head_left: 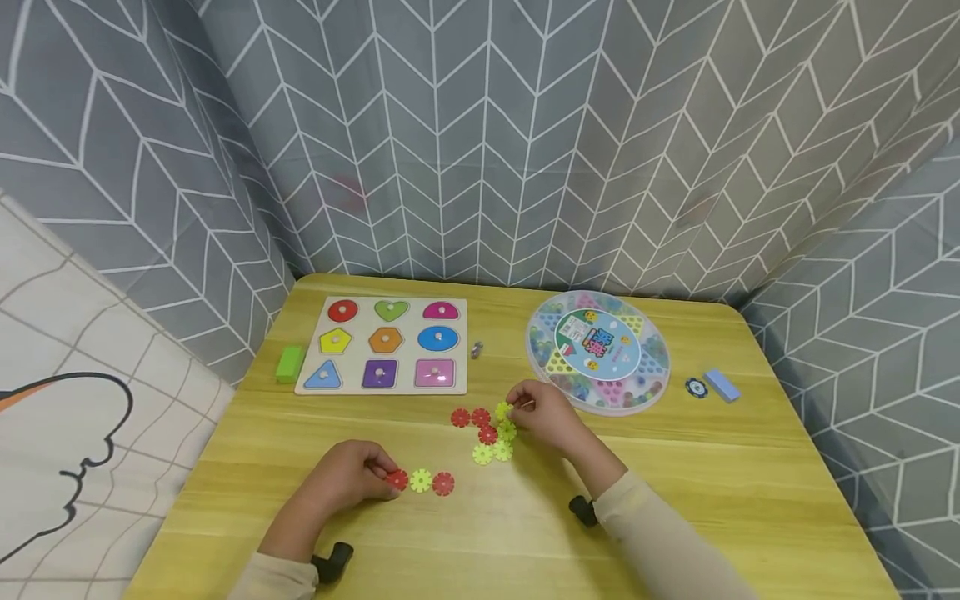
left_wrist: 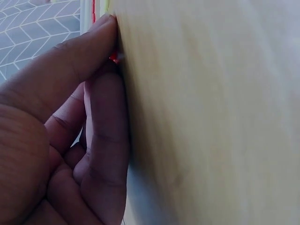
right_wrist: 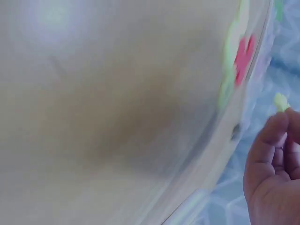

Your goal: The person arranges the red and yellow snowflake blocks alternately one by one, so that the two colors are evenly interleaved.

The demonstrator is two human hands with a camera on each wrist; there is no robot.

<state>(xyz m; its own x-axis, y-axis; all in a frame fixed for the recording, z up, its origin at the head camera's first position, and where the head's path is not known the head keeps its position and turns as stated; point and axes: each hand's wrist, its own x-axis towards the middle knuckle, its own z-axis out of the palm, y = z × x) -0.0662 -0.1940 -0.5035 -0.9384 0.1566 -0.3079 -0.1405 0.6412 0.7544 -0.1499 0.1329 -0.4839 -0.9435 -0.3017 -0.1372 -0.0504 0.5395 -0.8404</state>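
Observation:
My left hand (head_left: 352, 477) pinches the edge of a red notched disc (head_left: 397, 479) on the table. Beside that disc, a yellow notched disc (head_left: 422, 481) and another red disc (head_left: 443, 483) continue a row to the right. In the left wrist view, thumb and finger meet over a sliver of red, most of it hidden. My right hand (head_left: 550, 414) pinches a yellow-green notched disc (right_wrist: 281, 101) between its fingertips, at the upper right of a cluster. That cluster has red discs (head_left: 481, 417) on its left and several yellow discs (head_left: 503, 450) at its right and bottom.
Behind the left hand lies a shape puzzle board (head_left: 381, 346) with a green block (head_left: 289, 364) beside it. A round game box (head_left: 598, 352) lies behind the right hand. Farther right are a dark chip (head_left: 696, 387) and a blue block (head_left: 722, 385). A small metallic piece (head_left: 477, 350) lies between board and box.

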